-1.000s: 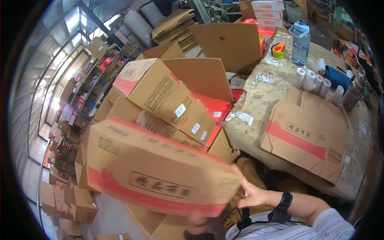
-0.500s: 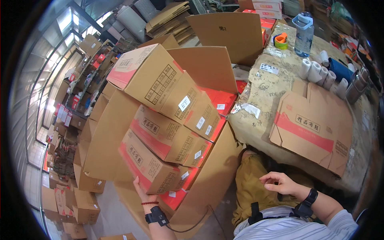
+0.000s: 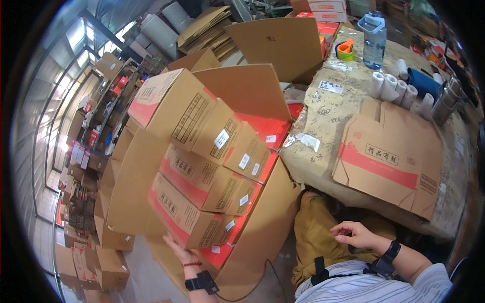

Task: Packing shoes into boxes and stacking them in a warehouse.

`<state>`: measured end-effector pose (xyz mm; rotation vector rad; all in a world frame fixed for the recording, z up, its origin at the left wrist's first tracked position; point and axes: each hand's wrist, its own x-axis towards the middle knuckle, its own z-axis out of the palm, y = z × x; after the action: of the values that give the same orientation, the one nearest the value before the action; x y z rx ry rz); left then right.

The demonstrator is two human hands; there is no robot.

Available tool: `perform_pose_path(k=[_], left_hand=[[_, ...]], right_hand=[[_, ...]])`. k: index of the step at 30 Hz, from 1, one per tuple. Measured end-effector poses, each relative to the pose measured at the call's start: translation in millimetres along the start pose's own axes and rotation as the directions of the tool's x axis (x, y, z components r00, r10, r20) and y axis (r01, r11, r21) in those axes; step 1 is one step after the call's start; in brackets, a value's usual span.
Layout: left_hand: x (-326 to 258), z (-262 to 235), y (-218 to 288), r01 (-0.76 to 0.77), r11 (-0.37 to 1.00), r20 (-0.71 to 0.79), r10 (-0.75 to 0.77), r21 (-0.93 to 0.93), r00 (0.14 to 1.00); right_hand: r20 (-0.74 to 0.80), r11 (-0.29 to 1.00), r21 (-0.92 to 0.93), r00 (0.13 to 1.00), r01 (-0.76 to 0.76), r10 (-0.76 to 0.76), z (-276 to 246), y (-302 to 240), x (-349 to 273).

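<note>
1. Under the lowest box (image 3: 194,214) of the leaning stack (image 3: 202,146), the left hand (image 3: 178,250) presses open-palmed against its bottom corner.
2. Stiff cardboard, probably heavy; gripping bottom edges seems best.
3. Right hand (image 3: 356,235) hovers loosely curled, empty.

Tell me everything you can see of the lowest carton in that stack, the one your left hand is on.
The lowest carton is a closed brown cardboard box with a red band along its long side, dark printing and small white stickers on its end face. It lies tilted, long side toward the camera, under two similar cartons stacked on it, all resting inside a large open cardboard box. The left hand touches its lower edge from below, fingers partly hidden. The right hand is apart from it, near the lap.
</note>
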<state>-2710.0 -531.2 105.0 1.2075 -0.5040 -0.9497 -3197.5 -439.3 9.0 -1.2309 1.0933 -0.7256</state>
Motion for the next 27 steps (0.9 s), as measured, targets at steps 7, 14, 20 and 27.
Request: perform_pose_path(k=[7,14,20,27], left_hand=[[-54.4,40.6,-53.5,-0.793,0.061,0.400,0.838,0.606,0.370],[-131.1,235.4,-131.6,-0.862,0.441,0.963,-0.021,0.251,0.269],[-151.2,306.6,-216.3,-0.747,0.556,0.924,-0.118,0.364,0.363],[-145.6,315.1,-208.7,-0.676,0.588,0.880,-0.145,0.444,0.452]], right_hand=[[-0.079,0.985,-0.129,0.989,0.116,-0.127,-24.5,-1.8,-28.6],[-0.279,0.808,-0.466,0.807,0.359,-0.520,-68.8,-44.9,-57.0],[-0.791,0.856,-0.512,0.431,-0.076,-0.435,-155.5,-3.3,-150.5],[-0.869,0.830,-0.344,0.484,-0.440,-0.103,-137.1,20.5,-188.7]])
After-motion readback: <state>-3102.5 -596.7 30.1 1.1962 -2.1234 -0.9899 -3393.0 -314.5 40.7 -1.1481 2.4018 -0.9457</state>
